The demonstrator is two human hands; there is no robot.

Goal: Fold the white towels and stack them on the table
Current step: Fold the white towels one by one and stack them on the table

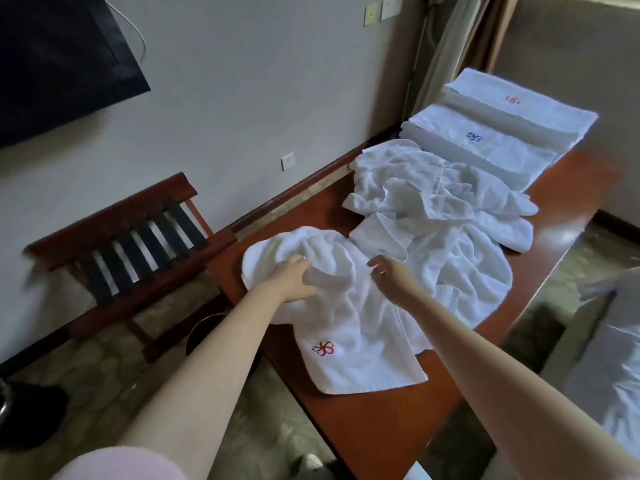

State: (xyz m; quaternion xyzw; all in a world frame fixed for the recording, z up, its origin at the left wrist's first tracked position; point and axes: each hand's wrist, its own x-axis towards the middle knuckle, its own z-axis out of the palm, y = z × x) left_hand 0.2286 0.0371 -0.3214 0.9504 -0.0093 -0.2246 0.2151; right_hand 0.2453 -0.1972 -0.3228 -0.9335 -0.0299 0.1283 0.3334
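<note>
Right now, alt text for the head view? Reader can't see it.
A person's left hand grips a crumpled white towel with a red logo on a red-brown table, while the right hand hovers over it, fingers loosely curled. Behind lie a heap of unfolded white linen and two folded towel stacks.

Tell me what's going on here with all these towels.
A person is working through white towels at a wooden table. The left hand grips a bunched part of the crumpled towel with a red logo nearest them. The right hand hovers over it, fingers loosely curled, holding nothing. Behind it lies a heap of unfolded towels, and two folded stacks sit at the far end.
</note>
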